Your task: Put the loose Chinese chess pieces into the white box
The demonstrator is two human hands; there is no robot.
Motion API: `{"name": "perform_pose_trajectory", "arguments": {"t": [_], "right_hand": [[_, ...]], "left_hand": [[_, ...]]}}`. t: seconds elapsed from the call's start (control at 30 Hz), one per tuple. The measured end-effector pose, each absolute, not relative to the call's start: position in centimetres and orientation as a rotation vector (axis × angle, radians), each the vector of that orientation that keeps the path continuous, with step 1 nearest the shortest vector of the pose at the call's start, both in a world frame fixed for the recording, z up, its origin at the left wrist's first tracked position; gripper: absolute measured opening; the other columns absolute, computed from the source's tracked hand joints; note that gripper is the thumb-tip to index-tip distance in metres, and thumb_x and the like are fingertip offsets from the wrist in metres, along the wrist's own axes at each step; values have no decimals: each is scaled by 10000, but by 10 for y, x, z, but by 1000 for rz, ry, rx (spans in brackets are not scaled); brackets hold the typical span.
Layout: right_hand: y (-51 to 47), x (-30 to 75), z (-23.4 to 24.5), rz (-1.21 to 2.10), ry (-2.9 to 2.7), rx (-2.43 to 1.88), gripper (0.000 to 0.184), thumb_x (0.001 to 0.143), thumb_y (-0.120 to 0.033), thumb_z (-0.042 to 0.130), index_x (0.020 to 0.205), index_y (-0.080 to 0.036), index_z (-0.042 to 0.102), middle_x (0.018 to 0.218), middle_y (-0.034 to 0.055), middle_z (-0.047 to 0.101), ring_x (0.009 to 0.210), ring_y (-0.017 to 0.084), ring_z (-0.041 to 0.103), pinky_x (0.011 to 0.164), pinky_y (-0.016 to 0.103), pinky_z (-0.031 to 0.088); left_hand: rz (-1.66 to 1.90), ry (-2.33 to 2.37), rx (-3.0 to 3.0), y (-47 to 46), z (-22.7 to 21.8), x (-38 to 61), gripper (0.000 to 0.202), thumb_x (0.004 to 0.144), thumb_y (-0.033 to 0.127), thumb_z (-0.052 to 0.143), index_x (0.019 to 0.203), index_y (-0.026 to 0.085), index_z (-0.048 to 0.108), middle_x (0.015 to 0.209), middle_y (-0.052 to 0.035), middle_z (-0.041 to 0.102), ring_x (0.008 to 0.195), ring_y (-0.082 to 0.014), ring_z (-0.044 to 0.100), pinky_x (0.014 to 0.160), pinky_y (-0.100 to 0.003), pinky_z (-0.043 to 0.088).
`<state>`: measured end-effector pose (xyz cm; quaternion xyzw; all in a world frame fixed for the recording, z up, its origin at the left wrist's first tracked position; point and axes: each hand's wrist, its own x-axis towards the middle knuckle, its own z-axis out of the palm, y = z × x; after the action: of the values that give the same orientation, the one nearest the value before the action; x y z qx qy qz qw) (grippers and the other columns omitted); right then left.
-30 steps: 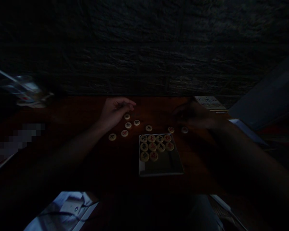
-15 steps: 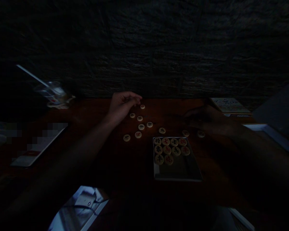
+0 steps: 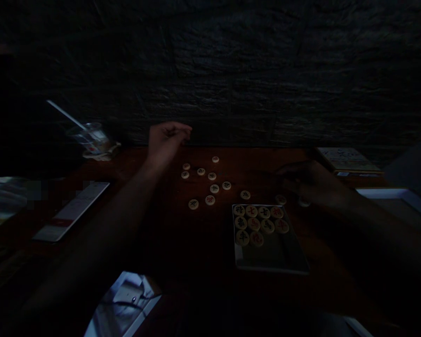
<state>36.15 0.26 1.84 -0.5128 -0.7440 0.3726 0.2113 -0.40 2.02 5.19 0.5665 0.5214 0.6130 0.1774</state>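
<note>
My left hand point(image 3: 169, 142) is raised beyond the loose Chinese chess pieces, thumb and fingers brought together. I cannot make out anything between them. Below it lie several round pale pieces with red or black characters, among them a red-marked piece point(image 3: 215, 159) and a black-marked piece point(image 3: 185, 175). My right hand point(image 3: 310, 180) hovers in deep shadow at the right, near a piece point(image 3: 304, 201) and another piece point(image 3: 280, 200); its fingers are hard to make out. In front, a shallow box point(image 3: 273, 255) holds rows of chess pieces.
A plastic cup point(image 3: 94, 139) with a straw stands at the back left. A white phone-like slab point(image 3: 75, 213) lies at the left. At the right are a flat patterned box point(image 3: 349, 159) and a pale-rimmed tray point(image 3: 393, 193). A dark stone wall point(image 3: 231, 93) borders the table's point(image 3: 182, 243) far side.
My left hand has lifted and moved left, away from the far red-marked piece, and two pieces now show beneath it. My right hand stays near the same place. The whole view has shifted slightly.
</note>
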Motion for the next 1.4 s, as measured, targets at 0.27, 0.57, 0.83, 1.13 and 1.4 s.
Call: {"name": "perform_pose_trajectory", "arguments": {"t": [0.27,0.57,0.83,1.13,1.4], "right_hand": [[-1,359,24,1034,-2041,-1479,460,893,-585,710,1059,-165,795,706,73,751,382,118,527,354,231,389],[-1,361,22,1016,-2023,-1438,421,890,-544,726,1047,-159,789,757,62,756,380,101,528,343,220,389],[-2,359,23,997,-2038,-1457,375,921,-501,726,1049,-156,796,747,59,763,385,107,559,336,211,400],[1,362,20,1008,-2056,-1468,335,923,-447,729,1085,-163,800,741,53,776,384,109,561,345,209,411],[2,363,20,973,-2072,-1473,279,936,-417,716,1057,-187,818,882,68,808,374,99,571,338,219,413]], "left_hand": [[1452,1673,1737,41,23,-20,108,776,203,736,818,184,833,856,-47,827,805,-191,722,747,-281,542],[1055,1633,2092,37,1,-6,175,842,302,735,932,197,842,937,-67,846,858,-220,768,783,-331,559],[854,1573,2266,28,-1,1,181,873,295,716,980,213,836,918,-51,840,814,-204,756,760,-316,555],[689,1654,2333,25,3,4,157,894,259,719,989,216,836,987,-52,850,889,-222,778,847,-339,575],[619,1687,2347,22,5,5,195,894,284,708,1024,218,839,1003,-55,844,858,-216,768,840,-338,585]]}}
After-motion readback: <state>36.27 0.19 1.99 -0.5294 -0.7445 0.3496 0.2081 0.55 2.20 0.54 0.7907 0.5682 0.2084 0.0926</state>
